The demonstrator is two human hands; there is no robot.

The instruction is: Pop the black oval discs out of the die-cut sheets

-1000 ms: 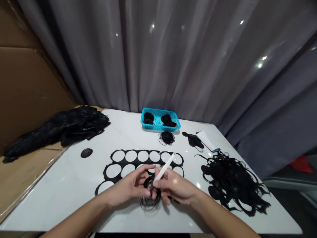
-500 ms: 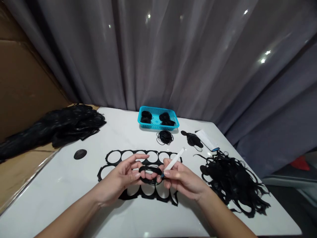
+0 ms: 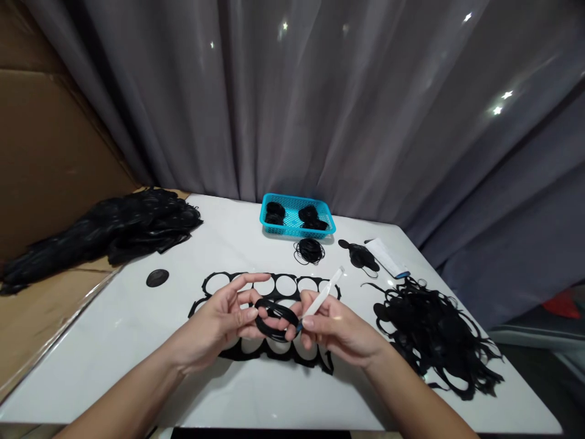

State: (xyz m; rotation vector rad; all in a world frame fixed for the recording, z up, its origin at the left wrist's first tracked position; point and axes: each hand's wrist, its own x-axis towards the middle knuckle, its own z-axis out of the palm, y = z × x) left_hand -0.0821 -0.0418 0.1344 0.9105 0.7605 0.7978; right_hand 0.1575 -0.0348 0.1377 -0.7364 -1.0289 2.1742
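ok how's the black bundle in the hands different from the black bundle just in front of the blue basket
The held bundle is raised between the left hand and right hand, while the loose bundle lies on the white table. The held bundle forms an open ring with fingers through it; the loose bundle is a tangle with thin loops straying at its edges. Both are black.
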